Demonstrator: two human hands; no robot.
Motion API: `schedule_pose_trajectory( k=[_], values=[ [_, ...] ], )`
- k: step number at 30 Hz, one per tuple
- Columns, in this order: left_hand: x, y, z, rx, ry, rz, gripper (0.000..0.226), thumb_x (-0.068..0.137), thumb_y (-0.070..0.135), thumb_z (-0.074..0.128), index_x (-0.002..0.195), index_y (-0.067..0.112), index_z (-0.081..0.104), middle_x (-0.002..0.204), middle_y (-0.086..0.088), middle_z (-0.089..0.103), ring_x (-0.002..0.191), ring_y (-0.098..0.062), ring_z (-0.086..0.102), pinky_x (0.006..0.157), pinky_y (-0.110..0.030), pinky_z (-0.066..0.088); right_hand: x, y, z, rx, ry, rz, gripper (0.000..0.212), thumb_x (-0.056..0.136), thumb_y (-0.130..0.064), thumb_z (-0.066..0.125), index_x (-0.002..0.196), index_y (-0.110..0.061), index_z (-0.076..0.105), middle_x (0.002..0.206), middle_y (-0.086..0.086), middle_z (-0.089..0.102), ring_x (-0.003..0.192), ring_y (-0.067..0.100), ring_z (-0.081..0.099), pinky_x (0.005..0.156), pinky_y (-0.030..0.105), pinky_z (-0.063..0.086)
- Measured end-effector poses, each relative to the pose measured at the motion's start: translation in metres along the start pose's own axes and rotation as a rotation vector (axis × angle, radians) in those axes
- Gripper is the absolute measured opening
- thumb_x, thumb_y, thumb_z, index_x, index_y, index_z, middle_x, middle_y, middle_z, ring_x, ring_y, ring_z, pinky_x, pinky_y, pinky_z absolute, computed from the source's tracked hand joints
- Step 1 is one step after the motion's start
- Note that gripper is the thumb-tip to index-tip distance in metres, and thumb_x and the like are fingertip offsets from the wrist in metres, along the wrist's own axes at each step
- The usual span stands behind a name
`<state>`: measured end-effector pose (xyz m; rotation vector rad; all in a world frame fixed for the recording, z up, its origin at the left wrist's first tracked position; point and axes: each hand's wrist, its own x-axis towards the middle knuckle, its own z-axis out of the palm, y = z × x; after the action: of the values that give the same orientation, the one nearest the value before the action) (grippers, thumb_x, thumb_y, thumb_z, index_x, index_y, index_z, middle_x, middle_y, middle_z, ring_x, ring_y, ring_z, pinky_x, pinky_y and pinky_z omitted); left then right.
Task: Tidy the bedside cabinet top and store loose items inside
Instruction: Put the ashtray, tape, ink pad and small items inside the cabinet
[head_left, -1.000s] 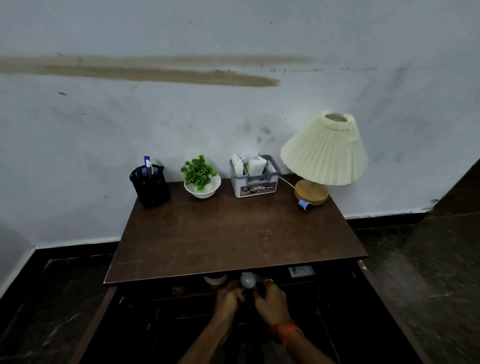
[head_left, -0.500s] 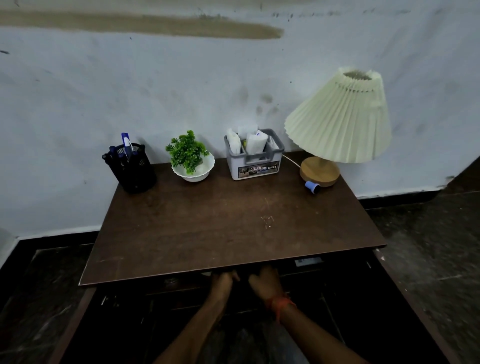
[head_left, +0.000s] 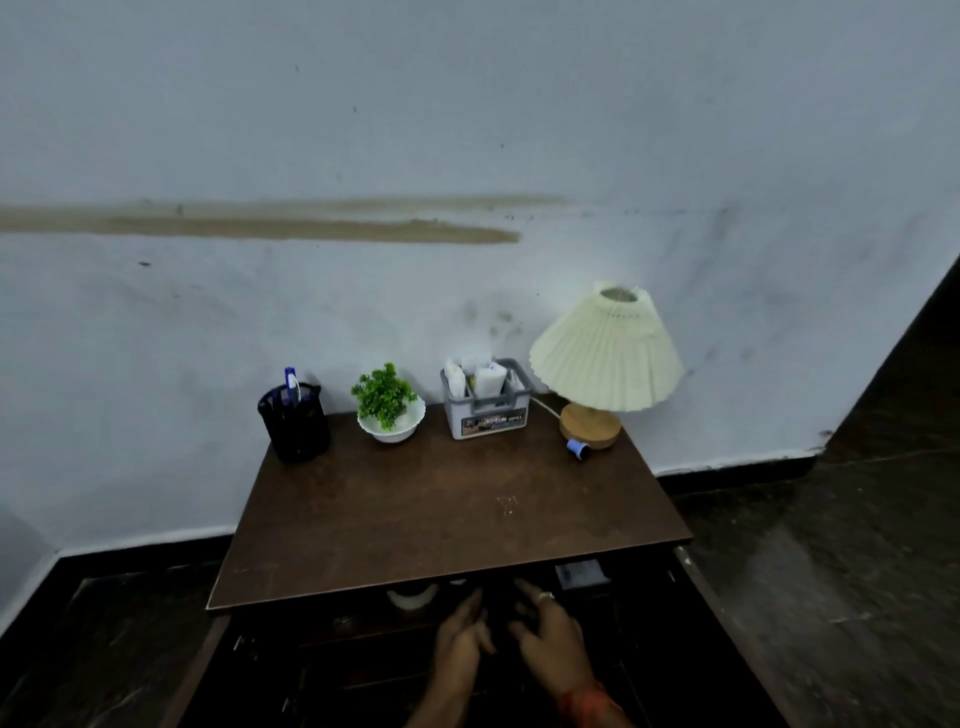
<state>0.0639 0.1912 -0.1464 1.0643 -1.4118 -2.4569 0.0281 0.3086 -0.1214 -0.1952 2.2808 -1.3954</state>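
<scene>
Both hands reach into the dark space just under the front edge of the brown worktop (head_left: 447, 525). The left hand (head_left: 460, 644) has its fingers (head_left: 474, 607) straight and close together, pointing in under the edge. The right hand (head_left: 550, 636) has its fingers (head_left: 527, 590) a little spread and loose, with a ring on one of them. An orange band (head_left: 587, 696) sits on the right wrist. No thing shows in either hand. It is too dark in there to tell if the fingertips touch anything.

Inside the cabinet, just left of the left hand, there is a white round thing (head_left: 410, 597). To the right of the right hand lies a small white card (head_left: 579, 574).

On the worktop, everything stands in a row at the back by the wall. From the left: a black pen pot (head_left: 293, 423) with blue pens, a green plant (head_left: 387, 397) in a white bowl, a grey box (head_left: 485, 410) with white packets, and a lamp (head_left: 605, 358) with a cream shade. A little blue thing (head_left: 576, 448) lies touching the lamp's wooden foot.
</scene>
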Motion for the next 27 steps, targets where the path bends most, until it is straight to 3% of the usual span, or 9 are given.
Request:
schedule_pose_trajectory(
  k=[2,4,7,10,13,17,21,25,27],
  values=[
    [-0.017,0.005,0.013,0.036,-0.026,-0.015,0.075,0.061,-0.020,0.048,0.136,-0.011,0.042,0.122,-0.019,0.057,0.120,-0.034,0.053,0.049,-0.010,0.047,-0.010,-0.005,-0.012,-0.001,0.018,-0.034,0.056,0.080,0.001,0.056,0.130,-0.025,0.051,0.111,-0.007,0.063,0.082,-0.035,0.048,0.080,-0.006,0.037],
    [-0.034,0.011,0.027,0.068,-0.063,0.001,0.068,0.070,-0.026,0.038,0.136,-0.010,0.042,0.137,-0.023,0.048,0.132,-0.037,0.042,0.053,-0.009,0.050,-0.024,-0.011,-0.026,-0.011,0.045,-0.061,0.052,0.081,0.002,0.055,0.119,-0.034,0.050,0.114,-0.006,0.063,0.084,-0.032,0.050,0.082,-0.005,0.038],
    [-0.053,0.020,0.042,0.128,-0.128,0.027,0.068,0.067,-0.023,0.039,0.134,-0.010,0.045,0.137,-0.023,0.049,0.129,-0.036,0.045,0.068,-0.017,0.050,-0.035,-0.018,-0.045,-0.042,0.108,-0.100,0.052,0.081,0.002,0.057,0.104,-0.044,0.048,0.112,-0.012,0.063,0.089,-0.026,0.054,0.081,-0.005,0.037],
    [-0.060,0.031,0.057,0.138,-0.203,0.043,0.066,0.070,-0.025,0.034,0.133,-0.010,0.045,0.137,-0.025,0.049,0.120,-0.033,0.049,0.077,-0.023,0.045,-0.040,-0.025,-0.064,-0.086,0.156,-0.143,0.046,0.081,0.001,0.058,0.104,-0.039,0.053,0.108,-0.011,0.065,0.095,-0.014,0.060,0.079,-0.004,0.039],
    [-0.059,0.042,0.071,0.167,-0.265,0.073,0.065,0.076,-0.029,0.022,0.133,-0.009,0.046,0.127,-0.020,0.057,0.115,-0.027,0.049,0.073,-0.021,0.047,-0.034,-0.031,-0.082,-0.072,0.190,-0.168,0.038,0.081,-0.001,0.060,0.110,-0.025,0.060,0.107,-0.001,0.068,0.098,0.005,0.065,0.077,0.001,0.044],
    [-0.041,0.054,0.091,0.245,-0.291,0.120,0.067,0.076,-0.027,0.024,0.136,-0.006,0.043,0.138,-0.019,0.050,0.124,-0.027,0.048,0.073,-0.018,0.047,-0.016,-0.045,-0.106,-0.021,0.223,-0.207,0.044,0.081,0.002,0.061,0.114,-0.027,0.057,0.106,-0.005,0.064,0.095,0.000,0.062,0.084,0.010,0.049],
    [-0.016,0.062,0.113,0.251,-0.312,0.141,0.068,0.076,-0.027,0.024,0.139,-0.006,0.040,0.146,-0.019,0.042,0.136,-0.033,0.040,0.071,-0.014,0.049,0.017,-0.054,-0.125,0.027,0.251,-0.194,0.050,0.081,0.006,0.061,0.126,-0.015,0.056,0.113,0.002,0.061,0.096,0.006,0.061,0.076,0.007,0.048],
    [0.015,0.065,0.135,0.254,-0.312,0.147,0.072,0.073,-0.025,0.033,0.142,-0.004,0.037,0.146,-0.018,0.041,0.137,-0.032,0.039,0.066,-0.010,0.048,0.054,-0.059,-0.140,0.026,0.260,-0.158,0.054,0.081,0.001,0.064,0.132,-0.014,0.054,0.123,0.004,0.062,0.109,0.014,0.061,0.093,0.023,0.049],
    [0.029,0.067,0.143,0.266,-0.287,0.157,0.082,0.061,-0.014,0.045,0.142,-0.002,0.037,0.147,-0.017,0.041,0.137,-0.031,0.039,0.063,-0.008,0.048,0.069,-0.062,-0.147,-0.017,0.241,-0.143,0.052,0.082,-0.004,0.063,0.132,-0.017,0.054,0.122,0.001,0.063,0.108,0.010,0.060,0.094,0.023,0.046]
  ],
)
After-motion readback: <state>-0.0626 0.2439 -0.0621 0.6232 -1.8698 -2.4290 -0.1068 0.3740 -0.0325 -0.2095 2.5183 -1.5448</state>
